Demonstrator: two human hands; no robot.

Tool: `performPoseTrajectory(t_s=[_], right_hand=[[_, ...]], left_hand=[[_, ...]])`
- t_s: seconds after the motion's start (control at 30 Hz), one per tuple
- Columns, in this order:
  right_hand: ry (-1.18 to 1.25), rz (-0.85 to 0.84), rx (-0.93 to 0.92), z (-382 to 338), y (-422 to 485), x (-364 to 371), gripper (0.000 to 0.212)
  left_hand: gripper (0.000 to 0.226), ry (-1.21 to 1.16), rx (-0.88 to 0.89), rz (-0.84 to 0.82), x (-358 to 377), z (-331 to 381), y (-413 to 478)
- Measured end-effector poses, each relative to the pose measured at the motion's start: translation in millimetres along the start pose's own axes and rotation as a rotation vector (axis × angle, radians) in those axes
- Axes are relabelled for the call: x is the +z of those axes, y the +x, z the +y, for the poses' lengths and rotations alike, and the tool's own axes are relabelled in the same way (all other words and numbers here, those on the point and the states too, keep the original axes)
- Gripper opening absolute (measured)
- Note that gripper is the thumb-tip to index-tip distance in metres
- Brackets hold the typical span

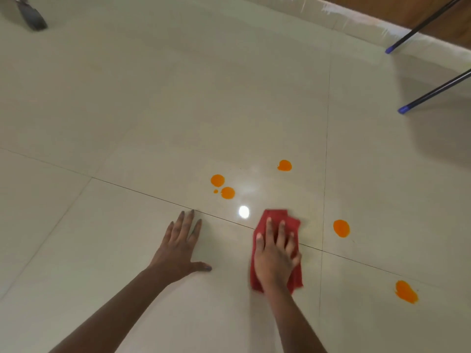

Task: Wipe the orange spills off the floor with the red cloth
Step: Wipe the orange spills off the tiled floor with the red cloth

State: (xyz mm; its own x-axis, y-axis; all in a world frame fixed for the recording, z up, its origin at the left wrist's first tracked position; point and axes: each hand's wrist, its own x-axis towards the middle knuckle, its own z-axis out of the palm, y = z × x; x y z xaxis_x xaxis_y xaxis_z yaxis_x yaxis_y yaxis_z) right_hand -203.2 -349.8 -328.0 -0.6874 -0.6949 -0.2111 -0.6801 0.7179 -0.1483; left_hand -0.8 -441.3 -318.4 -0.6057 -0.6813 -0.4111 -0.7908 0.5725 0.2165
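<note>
My right hand (276, 256) presses flat with straight fingers on the red cloth (289, 220), which lies crumpled on the cream tiled floor (153, 110). Several orange spills dot the floor. A pair of spills (217, 180) with a tiny drop lies just beyond and left of the cloth. One spill (284, 165) is farther ahead, another (341, 228) sits right of the cloth, and a smeared one (406, 291) is at the lower right. My left hand (182, 247) rests flat on the floor, fingers spread, left of the cloth.
Two dark metal legs with blue tips (405, 108) stand at the upper right, near a wooden wall base (433, 24). A dark grey object (35, 17) lies at the upper left corner. A bright light reflection (244, 211) glares beside the cloth.
</note>
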Motion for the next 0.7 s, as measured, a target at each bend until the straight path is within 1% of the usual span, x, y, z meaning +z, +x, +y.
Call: performPoseTrajectory(t_s=[0.03, 0.07, 0.13, 0.17, 0.2, 0.23, 0.27, 0.3, 0.33, 0.4, 0.47, 0.5, 0.53, 0.57, 0.6, 0.63, 0.67, 0.7], right_hand=[[-0.019, 0.000, -0.075, -5.6, -26.4, 1.1, 0.048], [-0.004, -0.052, -0.169, -15.9, -48.8, 1.4, 0.046], [0.003, -0.114, -0.404, -43.5, -71.9, 3.3, 0.043], [-0.022, -0.139, -0.518, -59.8, -67.8, 5.3, 0.042], [-0.045, -0.146, -0.590, -74.4, -55.2, 9.0, 0.042], [-0.061, -0.094, -0.638, -86.7, -36.3, 13.5, 0.043], [-0.071, -0.026, -0.648, -98.1, -12.0, 19.2, 0.044], [-0.097, -0.007, -0.615, -101.8, 13.6, 18.2, 0.046], [-0.107, -0.029, -0.564, -101.4, 39.6, 17.4, 0.047], [-0.074, -0.025, -0.353, -80.9, 71.6, 13.4, 0.050], [-0.026, 0.058, -0.197, -60.7, 61.7, 13.1, 0.051], [-0.012, 0.118, -0.175, -57.7, 41.6, 16.5, 0.051], [0.022, 0.129, -0.209, -63.3, 16.1, 20.4, 0.052], [0.057, 0.095, -0.288, -75.1, -5.1, 27.8, 0.052], [0.058, 0.025, -0.397, -89.9, -15.7, 34.7, 0.053], [0.038, 0.027, -0.516, -107.5, -14.1, 38.4, 0.052], [0.019, 0.014, -0.637, -126.1, 4.3, 40.4, 0.051], [-0.016, -0.009, -0.717, -141.3, 30.1, 36.3, 0.051]], left_hand=[[0.115, -0.003, -0.009, -0.020, -3.0, -5.1, -5.2], [0.115, 0.000, -0.006, -0.042, -7.6, -8.8, -10.5], [0.115, -0.004, -0.011, -0.053, -15.0, -16.1, -18.3], [0.115, -0.004, -0.023, -0.046, -17.4, -22.6, -19.0], [0.116, 0.006, -0.028, -0.042, -19.1, -28.5, -17.9], [0.117, 0.015, -0.035, -0.037, -19.0, -35.0, -15.8], [0.117, 0.019, -0.046, -0.028, -17.9, -45.0, -11.9], [0.117, 0.018, -0.052, -0.022, -18.5, -51.9, -9.2], [0.118, 0.014, -0.067, -0.026, -16.9, -59.1, -6.2], [0.119, 0.009, -0.060, -0.056, -17.1, -65.5, -2.7], [0.120, -0.024, -0.050, -0.084, -15.1, -66.1, -1.4], [0.120, -0.042, -0.048, -0.076, -13.0, -65.5, -1.0], [0.120, -0.051, -0.044, -0.063, -11.1, -65.4, -0.3], [0.121, -0.058, -0.043, -0.048, -10.1, -66.8, 1.0], [0.122, -0.064, -0.050, -0.043, -7.2, -67.9, 2.9], [0.124, -0.068, -0.057, -0.041, -6.9, -69.5, 3.0], [0.124, -0.079, -0.063, -0.041, -5.5, -71.0, 4.2], [0.125, -0.088, -0.065, -0.037, -4.8, -71.8, 4.4]])
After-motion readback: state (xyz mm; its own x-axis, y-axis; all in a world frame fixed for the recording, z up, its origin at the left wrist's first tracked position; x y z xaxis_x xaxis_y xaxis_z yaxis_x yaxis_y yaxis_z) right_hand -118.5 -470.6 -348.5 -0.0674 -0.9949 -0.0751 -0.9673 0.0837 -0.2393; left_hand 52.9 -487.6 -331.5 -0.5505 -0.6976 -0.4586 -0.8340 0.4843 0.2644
